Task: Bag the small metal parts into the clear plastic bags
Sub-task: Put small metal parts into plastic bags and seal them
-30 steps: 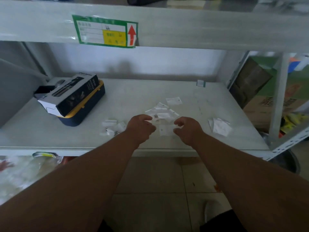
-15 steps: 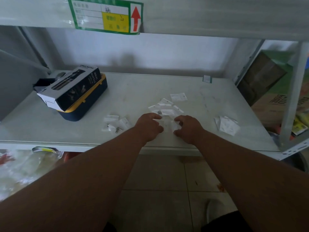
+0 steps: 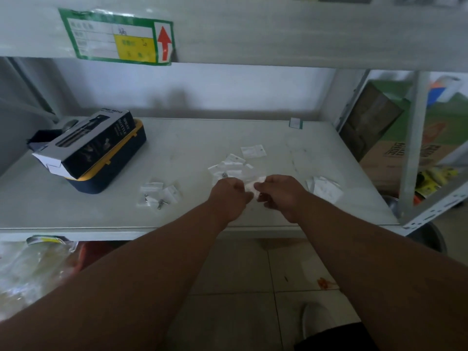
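Observation:
A small clear plastic bag [image 3: 251, 185] is pinched between my left hand [image 3: 229, 196] and my right hand [image 3: 281, 195], just above the front middle of the grey shelf [image 3: 76, 214]. Behind my hands lies a loose pile of clear bags [image 3: 231, 165] with one small metal part [image 3: 224, 175] among them. To the left sits a smaller cluster of bags [image 3: 160, 193] with metal parts [image 3: 160, 204] beside them. More bags [image 3: 325, 188] lie to the right. Whether the held bag contains a part is hidden.
A black and white carton [image 3: 86, 145] rests on a navy and yellow case [image 3: 114, 171] at the left of the shelf. The upper shelf beam carries a green label [image 3: 119, 36]. A shelf post [image 3: 412, 153] stands at right, cardboard boxes [image 3: 395, 158] beyond.
Both hands have lifted slightly off the shelf and now hold one clear bag between them; earlier they were pressed down among the bags on the surface.

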